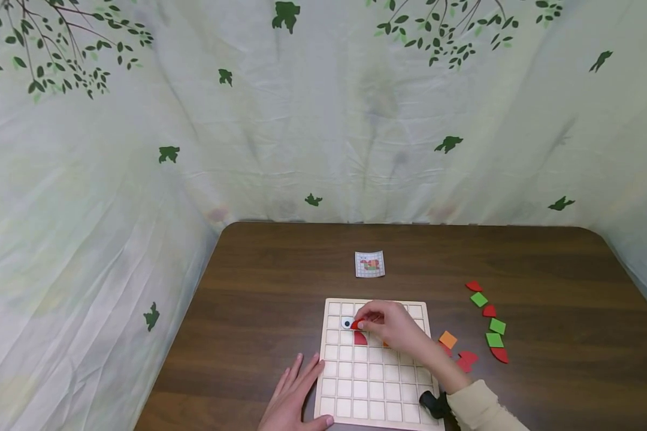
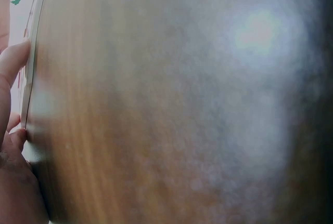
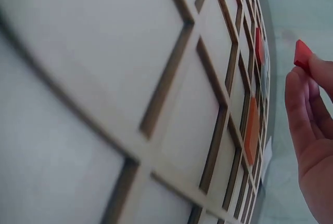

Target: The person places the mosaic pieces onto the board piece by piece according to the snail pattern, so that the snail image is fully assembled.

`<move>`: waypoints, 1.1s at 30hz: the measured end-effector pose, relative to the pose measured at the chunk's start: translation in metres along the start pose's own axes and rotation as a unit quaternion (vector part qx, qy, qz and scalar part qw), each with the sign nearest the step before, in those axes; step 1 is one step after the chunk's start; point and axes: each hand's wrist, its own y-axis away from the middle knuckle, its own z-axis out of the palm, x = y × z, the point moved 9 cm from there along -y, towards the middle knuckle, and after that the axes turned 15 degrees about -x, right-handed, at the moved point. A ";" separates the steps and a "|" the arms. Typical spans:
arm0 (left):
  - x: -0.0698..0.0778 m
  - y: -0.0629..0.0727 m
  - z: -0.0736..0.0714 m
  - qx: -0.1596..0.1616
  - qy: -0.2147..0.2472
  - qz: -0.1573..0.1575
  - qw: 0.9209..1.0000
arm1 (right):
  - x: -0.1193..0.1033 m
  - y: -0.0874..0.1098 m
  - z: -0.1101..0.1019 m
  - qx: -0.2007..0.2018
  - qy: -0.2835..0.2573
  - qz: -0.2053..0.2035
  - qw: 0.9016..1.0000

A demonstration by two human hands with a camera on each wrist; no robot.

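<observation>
Between thumb and fingers my right hand (image 1: 393, 326) pinches a small red tile (image 3: 302, 56), over the upper part of the white gridded board (image 1: 360, 389). Just left of that tile lies a round white eye piece (image 1: 347, 322) with a black pupil. A red quarter-circle tile (image 1: 360, 339) sits in a cell below. An orange tile (image 3: 252, 130) is also in the grid, mostly covered by my right hand in the head view. My left hand (image 1: 293, 398) lies with fingers spread at the board's left edge, fingertips right at the rim.
Behind the board lies a small picture card (image 1: 369, 264). Right of the board are a loose orange square (image 1: 448, 339), several red tiles (image 1: 468, 357) and a column of green squares (image 1: 494, 340) and red pieces. A leaf-printed cloth (image 1: 329, 120) hangs behind the brown table (image 1: 280, 263).
</observation>
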 end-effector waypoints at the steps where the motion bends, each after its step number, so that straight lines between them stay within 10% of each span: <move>1: 0.000 0.000 0.000 -0.001 0.001 0.001 1.000 | 0.000 -0.002 0.003 -0.006 0.000 0.004 1.000; 33: 0.000 0.001 0.000 0.027 -0.031 0.030 0.999 | -0.015 -0.016 0.029 -0.041 0.167 -0.009 0.985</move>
